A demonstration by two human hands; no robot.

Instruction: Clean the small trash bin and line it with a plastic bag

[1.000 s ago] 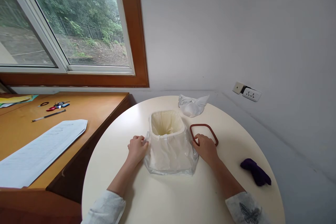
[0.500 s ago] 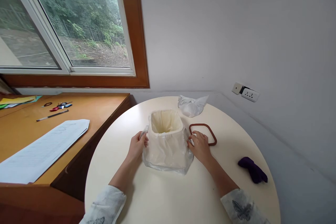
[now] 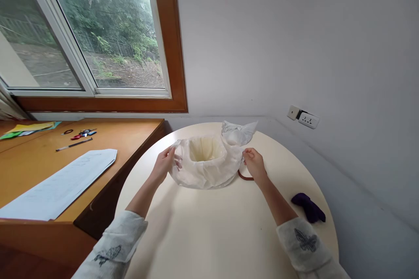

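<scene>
- Translucent white plastic: the bag [image 3: 206, 170] lines a small cream bin [image 3: 203, 149] near the middle of the round table [image 3: 209, 235], its skirt gathered up around the bin's sides and bulging outward, seen from the head camera.
- The person's left hand [image 3: 164, 163] pinches the bag's edge at the bin's left side, fingers closed on the film; the right hand [image 3: 253, 163] grips the opposite edge at the right side, also closed on the plastic.
- Just beneath the right hand lies a reddish-brown frame ring [image 3: 245, 176], mostly hidden by the hand and the bag, resting on the table beside the bin.
- Behind the bin sits a crumpled white bag [image 3: 238, 133], touching or nearly touching the liner; which one cannot be told.
- A dark purple cloth [image 3: 308, 207] lies well apart, near the table's right edge.
- To the left, a wooden desk [image 3: 124, 135] carries a white sheet of paper [image 3: 62, 183], a pen [image 3: 73, 144] and small oddments beneath the window [image 3: 88, 30]; a wall socket [image 3: 304, 117] shows at the right.
- Handled well, by my judgement: both hands should pull evenly, keeping the film smooth and the bin from tipping, since thin plastic tears or slips if tugged on one side.
</scene>
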